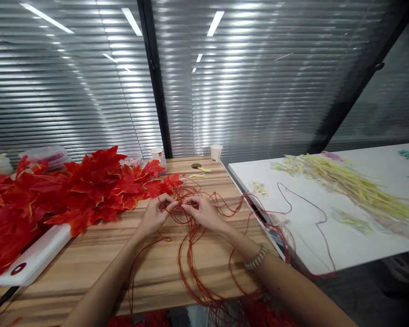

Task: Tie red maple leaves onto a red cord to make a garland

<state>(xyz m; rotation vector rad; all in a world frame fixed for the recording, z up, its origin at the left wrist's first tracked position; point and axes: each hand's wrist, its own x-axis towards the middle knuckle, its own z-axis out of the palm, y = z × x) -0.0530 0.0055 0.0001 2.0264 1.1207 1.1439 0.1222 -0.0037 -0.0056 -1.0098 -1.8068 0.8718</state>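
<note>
A tangle of thin red cord (193, 236) spreads over the wooden table, with loops hanging past its front edge and strands running right onto the white table. At the middle of the tangle my left hand (157, 212) pinches some of the cord between thumb and fingers. Just to its right, my right hand (203, 211), on the arm with a beaded bracelet (257, 257), also has its fingertips closed on the cord. The two hands are a short gap apart, and the fine strands between the fingertips are too small to make out singly.
Red artificial maple leaves (98, 186) are heaped on the left, partly over a white device (37, 256) with a black cable. Paper cups (216, 153) stand at the back near a cable hole (196, 166). Yellow strips (347, 186) lie on the white table (310, 245). Blinds rise behind.
</note>
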